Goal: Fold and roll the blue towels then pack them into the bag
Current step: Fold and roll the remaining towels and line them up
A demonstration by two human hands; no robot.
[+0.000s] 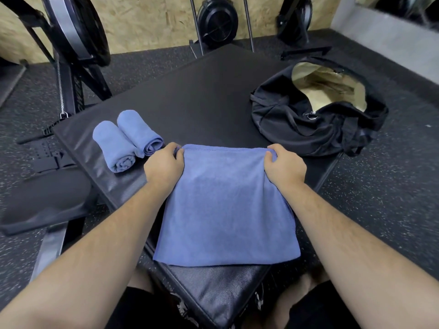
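We hold the flat blue towel [225,205] by its two far corners. Our left hand [164,165] pinches the corner at 10 o'clock and our right hand [285,166] the corner at 2 o'clock, fingers curled over the hem. The towel lies spread on the black tabletop [202,91] straight in front of us. Its long axis runs from 12 to 6, and its near edge lies just short of the tabletop's near corner at 6 o'clock.

Beyond the far hem, toward 12 o'clock, the tabletop is bare between the rolls and the bag. Two rolled towels lie touching side by side at 10 o'clock, the nearer roll [114,146] just beside the tabletop's left edge, the farther roll [140,131] close to our left hand. Their long axes run from 11 to 5, spiral ends facing 5 o'clock. The black bag [318,110] sits at 2 o'clock by the right edge, its mouth open and showing a tan lining. Speckled floor [392,186] surrounds the tabletop.
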